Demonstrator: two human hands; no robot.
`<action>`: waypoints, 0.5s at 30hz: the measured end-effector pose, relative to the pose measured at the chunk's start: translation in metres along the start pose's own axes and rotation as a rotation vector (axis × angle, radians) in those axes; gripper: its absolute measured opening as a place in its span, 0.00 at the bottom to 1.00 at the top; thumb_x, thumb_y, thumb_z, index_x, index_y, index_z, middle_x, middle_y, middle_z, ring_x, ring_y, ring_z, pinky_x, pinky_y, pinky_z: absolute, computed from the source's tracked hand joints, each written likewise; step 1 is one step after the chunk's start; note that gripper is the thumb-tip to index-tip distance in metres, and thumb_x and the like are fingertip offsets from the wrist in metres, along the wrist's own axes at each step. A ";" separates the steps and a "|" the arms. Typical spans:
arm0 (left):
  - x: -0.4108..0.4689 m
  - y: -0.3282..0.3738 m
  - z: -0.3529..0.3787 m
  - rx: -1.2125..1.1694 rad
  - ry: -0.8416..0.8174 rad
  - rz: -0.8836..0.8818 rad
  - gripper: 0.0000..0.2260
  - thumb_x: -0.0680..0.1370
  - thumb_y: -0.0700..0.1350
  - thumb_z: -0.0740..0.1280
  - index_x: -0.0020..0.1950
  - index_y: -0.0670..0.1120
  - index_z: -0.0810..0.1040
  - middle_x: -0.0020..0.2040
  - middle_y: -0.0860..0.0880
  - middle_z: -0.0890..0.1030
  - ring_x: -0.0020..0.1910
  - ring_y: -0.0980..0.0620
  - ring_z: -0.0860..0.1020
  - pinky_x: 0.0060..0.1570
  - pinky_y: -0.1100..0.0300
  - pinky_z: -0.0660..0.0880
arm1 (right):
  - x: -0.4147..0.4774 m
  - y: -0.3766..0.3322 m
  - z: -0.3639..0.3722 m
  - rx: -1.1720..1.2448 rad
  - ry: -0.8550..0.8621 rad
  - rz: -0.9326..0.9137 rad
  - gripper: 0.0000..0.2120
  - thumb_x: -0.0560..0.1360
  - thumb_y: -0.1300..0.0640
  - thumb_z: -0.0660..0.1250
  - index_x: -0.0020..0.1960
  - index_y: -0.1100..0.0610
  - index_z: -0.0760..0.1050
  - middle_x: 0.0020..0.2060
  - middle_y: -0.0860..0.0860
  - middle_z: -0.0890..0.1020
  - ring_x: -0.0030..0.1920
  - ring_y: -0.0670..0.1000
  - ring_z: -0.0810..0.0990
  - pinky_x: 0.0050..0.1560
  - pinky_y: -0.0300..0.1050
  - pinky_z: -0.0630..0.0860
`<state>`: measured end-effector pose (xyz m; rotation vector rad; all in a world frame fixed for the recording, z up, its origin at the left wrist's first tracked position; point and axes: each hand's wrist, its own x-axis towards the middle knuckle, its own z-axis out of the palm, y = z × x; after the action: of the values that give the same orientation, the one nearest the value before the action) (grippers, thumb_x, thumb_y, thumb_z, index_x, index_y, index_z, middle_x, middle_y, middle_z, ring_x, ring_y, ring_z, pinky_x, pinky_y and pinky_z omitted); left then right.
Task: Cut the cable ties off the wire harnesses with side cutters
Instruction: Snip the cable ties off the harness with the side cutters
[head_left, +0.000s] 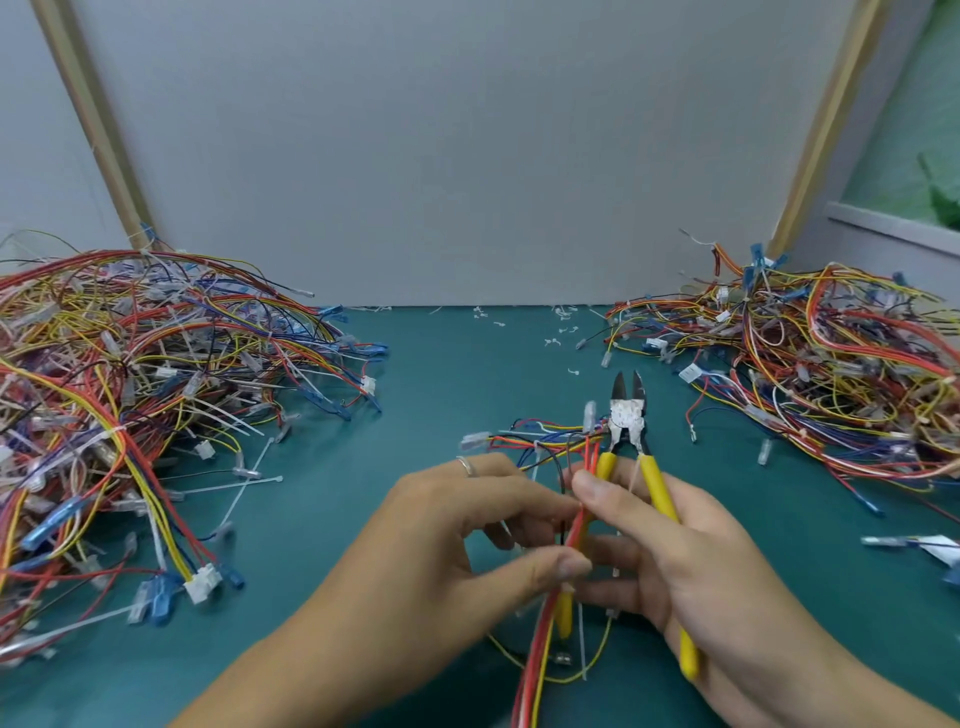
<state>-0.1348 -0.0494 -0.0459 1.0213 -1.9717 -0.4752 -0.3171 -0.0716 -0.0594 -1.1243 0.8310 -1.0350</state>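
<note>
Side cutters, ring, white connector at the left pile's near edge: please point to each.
side cutters (627, 415): head view, on the metal joint below the blades.
ring (466, 466): head view, on the band.
white connector (203, 583): head view, on its housing.

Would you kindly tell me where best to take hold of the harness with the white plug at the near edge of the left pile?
Probably by its wire bundle just above the white plug, pinched from the right, where bare green mat leaves room to reach in. There the wires run together as one strand; to the left, the pile tangles over them.
</note>
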 end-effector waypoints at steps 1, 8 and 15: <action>0.000 0.001 0.000 0.003 0.008 0.000 0.05 0.74 0.50 0.74 0.49 0.54 0.85 0.39 0.55 0.81 0.41 0.53 0.80 0.41 0.62 0.76 | 0.000 0.000 0.000 -0.011 0.003 -0.003 0.11 0.67 0.50 0.72 0.46 0.55 0.83 0.43 0.58 0.86 0.37 0.54 0.84 0.36 0.47 0.81; 0.008 -0.012 -0.005 0.012 0.411 -0.353 0.11 0.75 0.55 0.67 0.38 0.49 0.79 0.34 0.51 0.78 0.33 0.58 0.73 0.35 0.64 0.68 | -0.001 -0.002 0.001 -0.013 0.001 -0.023 0.07 0.68 0.53 0.71 0.44 0.56 0.82 0.40 0.60 0.85 0.42 0.64 0.85 0.36 0.49 0.82; 0.009 -0.016 0.001 -0.287 0.127 -0.503 0.09 0.77 0.49 0.68 0.45 0.45 0.84 0.36 0.53 0.80 0.37 0.60 0.75 0.41 0.67 0.70 | -0.005 -0.005 0.006 -0.195 -0.040 -0.200 0.09 0.70 0.50 0.74 0.50 0.46 0.83 0.43 0.54 0.86 0.45 0.56 0.87 0.43 0.43 0.83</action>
<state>-0.1308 -0.0662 -0.0523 1.3207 -1.4713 -0.9138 -0.3147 -0.0655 -0.0526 -1.4116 0.8122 -1.1099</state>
